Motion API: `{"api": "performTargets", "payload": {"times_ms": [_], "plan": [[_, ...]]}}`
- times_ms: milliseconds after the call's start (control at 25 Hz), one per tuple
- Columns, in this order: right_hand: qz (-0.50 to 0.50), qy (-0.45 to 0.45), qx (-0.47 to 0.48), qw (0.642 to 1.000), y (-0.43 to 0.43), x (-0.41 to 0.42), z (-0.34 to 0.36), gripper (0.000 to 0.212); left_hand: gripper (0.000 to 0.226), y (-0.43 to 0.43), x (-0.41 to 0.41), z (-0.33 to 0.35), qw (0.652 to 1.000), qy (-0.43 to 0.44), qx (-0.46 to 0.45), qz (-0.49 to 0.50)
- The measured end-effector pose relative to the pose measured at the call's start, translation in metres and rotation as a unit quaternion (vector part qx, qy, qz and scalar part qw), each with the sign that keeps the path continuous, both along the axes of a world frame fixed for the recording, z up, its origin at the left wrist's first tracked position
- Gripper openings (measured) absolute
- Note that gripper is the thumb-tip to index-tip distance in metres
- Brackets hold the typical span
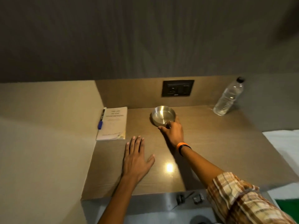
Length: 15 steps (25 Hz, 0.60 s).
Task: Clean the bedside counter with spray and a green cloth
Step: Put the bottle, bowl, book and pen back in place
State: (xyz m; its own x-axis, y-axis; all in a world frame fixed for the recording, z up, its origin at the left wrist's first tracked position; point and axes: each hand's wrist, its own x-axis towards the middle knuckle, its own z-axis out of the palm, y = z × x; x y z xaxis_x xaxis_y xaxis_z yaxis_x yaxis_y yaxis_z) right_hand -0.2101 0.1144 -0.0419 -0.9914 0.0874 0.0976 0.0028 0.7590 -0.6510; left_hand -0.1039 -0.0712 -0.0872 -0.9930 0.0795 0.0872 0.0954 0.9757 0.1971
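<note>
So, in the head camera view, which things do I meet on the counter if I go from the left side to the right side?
Pen → book → left hand → steel bowl, with the right hand at its near rim → water bottle.

We see two bare forearms reaching in from the lower edge of the view, each ending in an ungloved hand. Our left hand wears nothing: no ring, no band, no sleeve anywhere along the arm that shows. Our right hand carries a slim wristband at the wrist, bright orange on the part nearest the hand and black on the part behind it. Further up that arm sits a rolled or short sleeve in a plaid weave of brown, tan and cream stripes, its cuff edge loose and slightly creased. The fingers of both hands show short, plain nails.
</note>
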Motion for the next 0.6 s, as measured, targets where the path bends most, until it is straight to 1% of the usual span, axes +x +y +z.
{"api": "performTargets", "payload": {"times_ms": [120, 240, 360, 440, 480, 520, 560, 600], "plan": [[-0.060, -0.007, -0.003, 0.998, 0.052, 0.005, 0.001, 0.038, 0.088, 0.057, -0.003, 0.002, 1.000, -0.014, 0.010, -0.024], [-0.070, -0.015, 0.005, 0.997, 0.068, -0.002, 0.001, 0.034, 0.089, 0.091, -0.006, 0.000, 0.999, -0.024, 0.014, -0.021], [-0.077, -0.025, 0.029, 0.996, 0.062, -0.011, -0.003, 0.055, 0.087, 0.095, -0.008, -0.003, 1.000, -0.013, 0.018, -0.009], [-0.091, -0.031, 0.024, 0.995, 0.058, -0.012, -0.004, 0.060, 0.087, 0.094, -0.009, -0.004, 1.000, -0.002, 0.016, -0.007], [-0.095, -0.036, 0.020, 0.995, 0.058, -0.010, -0.005, 0.067, 0.087, 0.094, -0.009, -0.005, 1.000, -0.003, 0.013, -0.006], [-0.096, -0.038, 0.022, 0.994, 0.058, -0.007, -0.005, 0.079, 0.087, 0.094, -0.010, -0.005, 1.000, -0.005, 0.014, -0.007], [-0.099, -0.030, 0.028, 0.994, 0.056, -0.003, -0.005, 0.091, 0.088, 0.096, -0.010, -0.005, 1.000, -0.004, 0.019, -0.010], [-0.097, -0.008, 0.035, 0.995, 0.050, 0.003, -0.003, 0.098, 0.088, 0.097, -0.010, -0.004, 1.000, -0.006, 0.024, -0.011]]}}
